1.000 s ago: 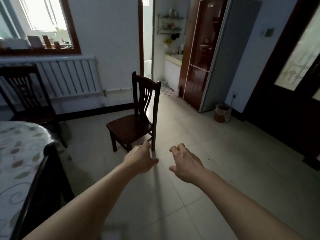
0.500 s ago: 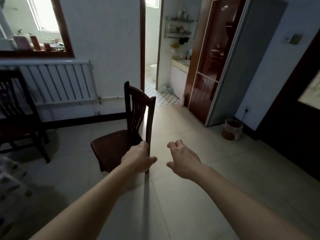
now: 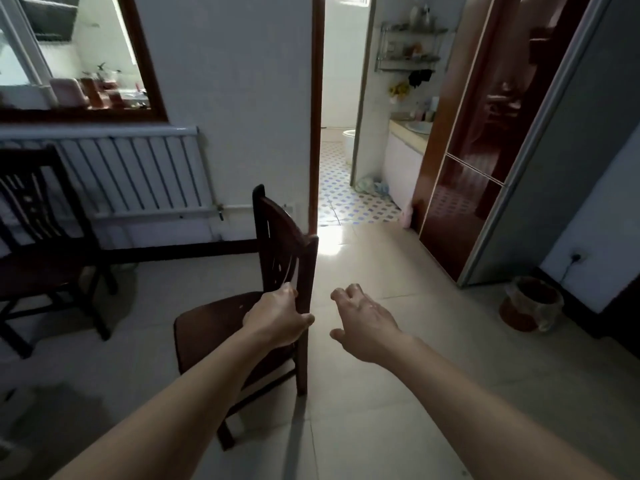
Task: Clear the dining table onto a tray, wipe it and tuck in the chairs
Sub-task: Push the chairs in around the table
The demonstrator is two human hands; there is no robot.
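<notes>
A dark wooden chair [image 3: 281, 244] stands on the tiled floor just ahead of me, its back turned to my right and its seat toward the left. My left hand [image 3: 277, 320] wraps the near upright post of the chair's back, fingers on one side and thumb on the other. My right hand [image 3: 363, 323] hovers to the right of that post, a short gap away, holding nothing, fingers loosely curled and apart. A second dark chair [image 3: 38, 258] stands at the left by the wall. The dining table is out of view.
A white radiator [image 3: 138, 174] runs under the window on the left wall. A doorway [image 3: 339, 168] straight ahead opens onto a bathroom. A tall dark red fridge [image 3: 485, 168] stands at the right, with a small lined bin [image 3: 530, 303] on the floor beside it.
I have come closer to the chair and the table edge has left the view. My left hand has reached the chair's back post and closed around it; my right hand stays free beside it.
</notes>
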